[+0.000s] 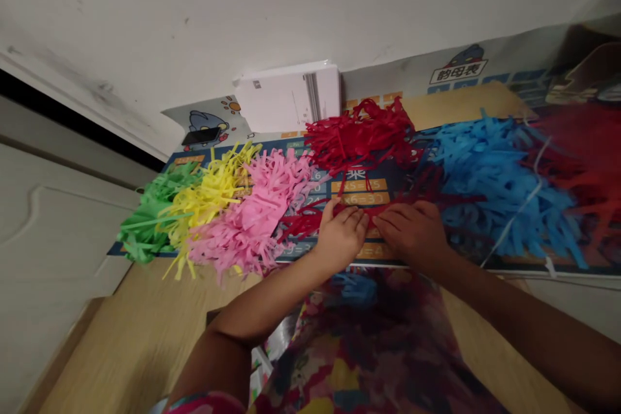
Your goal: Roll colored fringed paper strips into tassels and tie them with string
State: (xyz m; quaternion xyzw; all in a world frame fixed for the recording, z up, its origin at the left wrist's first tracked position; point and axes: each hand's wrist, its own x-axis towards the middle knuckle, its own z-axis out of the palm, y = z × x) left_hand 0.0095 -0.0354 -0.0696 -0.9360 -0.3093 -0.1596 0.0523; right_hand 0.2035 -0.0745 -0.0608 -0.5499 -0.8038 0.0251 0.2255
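My left hand (pixel 342 233) and my right hand (pixel 412 229) meet at the near edge of a printed chart mat (pixel 359 191). The fingers of both are pinched together on a bundle of thin red paper strips (pixel 310 220) that lies across the mat between them. Just beyond my hands sits a fluffy pile of red strips (pixel 361 132). To the left lie pink (pixel 257 210), yellow (pixel 213 191) and green (pixel 150 217) piles of strips. On the right a blue pile (pixel 499 178) spreads out, and past it more red strips (pixel 589 155).
A white box (pixel 288 100) leans against the wall behind the mat. A dark phone (pixel 200 136) lies at the mat's far left corner. The wooden floor (pixel 145 336) runs under the mat, and a white panelled door (pixel 48 233) stands at left. My patterned clothing (pixel 359 349) fills the foreground.
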